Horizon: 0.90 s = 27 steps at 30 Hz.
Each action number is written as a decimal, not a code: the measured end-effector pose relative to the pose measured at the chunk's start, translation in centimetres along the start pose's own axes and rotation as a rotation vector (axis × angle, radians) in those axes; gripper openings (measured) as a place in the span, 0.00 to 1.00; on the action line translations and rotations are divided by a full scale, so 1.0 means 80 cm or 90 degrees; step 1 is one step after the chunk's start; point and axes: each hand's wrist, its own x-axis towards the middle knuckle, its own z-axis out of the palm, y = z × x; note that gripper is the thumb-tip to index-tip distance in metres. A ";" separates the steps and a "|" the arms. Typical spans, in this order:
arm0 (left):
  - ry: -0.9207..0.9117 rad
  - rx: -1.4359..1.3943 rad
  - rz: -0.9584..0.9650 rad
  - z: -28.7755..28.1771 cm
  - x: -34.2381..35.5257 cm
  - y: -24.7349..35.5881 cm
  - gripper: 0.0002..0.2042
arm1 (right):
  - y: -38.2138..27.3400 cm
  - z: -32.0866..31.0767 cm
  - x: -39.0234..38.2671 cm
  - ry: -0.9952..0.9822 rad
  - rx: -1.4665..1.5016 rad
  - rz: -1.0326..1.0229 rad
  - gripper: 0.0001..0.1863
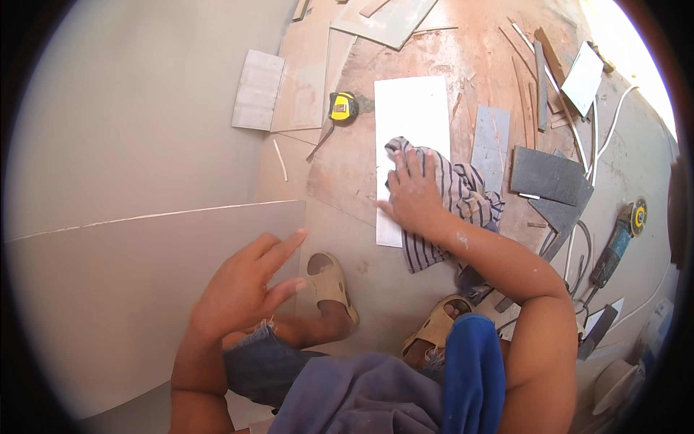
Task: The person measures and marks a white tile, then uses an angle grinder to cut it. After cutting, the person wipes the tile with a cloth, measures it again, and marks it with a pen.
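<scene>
By the right edge of a white tile (410, 108), right hand (418, 194) lies flat on striped cloth (464, 192); left hand (242, 286) open; tape measure (344, 108) label blurry.

No readable text anywhere I can see from here. Closest candidates: tape measure (343, 108) on the floor (361, 269), dark marking on its yellow face, too small to make out. Angle grinder (613, 253) off to the right: any print on the teal body or around the disc's (638, 216) yellow centre is too small to resolve.
</scene>
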 end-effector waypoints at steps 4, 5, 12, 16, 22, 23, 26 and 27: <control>-0.011 0.017 -0.035 -0.002 0.000 -0.016 0.34 | 0.040 0.066 0.033 0.024 -0.103 -0.142 0.25; -0.006 0.015 -0.040 -0.001 -0.002 -0.019 0.34 | 0.055 0.065 0.054 -0.002 -0.072 -0.159 0.24; -0.024 -0.002 -0.080 -0.001 -0.009 -0.024 0.34 | 0.138 0.046 0.165 0.074 -0.107 0.075 0.17; -0.021 -0.023 -0.117 0.002 -0.021 -0.034 0.32 | 0.140 0.025 0.159 0.084 -0.145 0.215 0.14; -0.036 -0.020 -0.134 0.017 -0.034 -0.043 0.33 | 0.076 0.049 0.134 0.019 -0.032 -0.127 0.12; -0.043 -0.006 -0.114 0.014 -0.032 -0.040 0.33 | 0.076 0.059 0.148 0.049 -0.014 -0.143 0.11; -0.038 0.002 -0.085 0.010 -0.024 -0.031 0.33 | 0.102 0.048 0.205 0.022 -0.032 -0.058 0.12; -0.030 0.001 -0.081 0.008 -0.023 -0.027 0.33 | 0.113 0.037 0.223 -0.008 -0.048 -0.005 0.13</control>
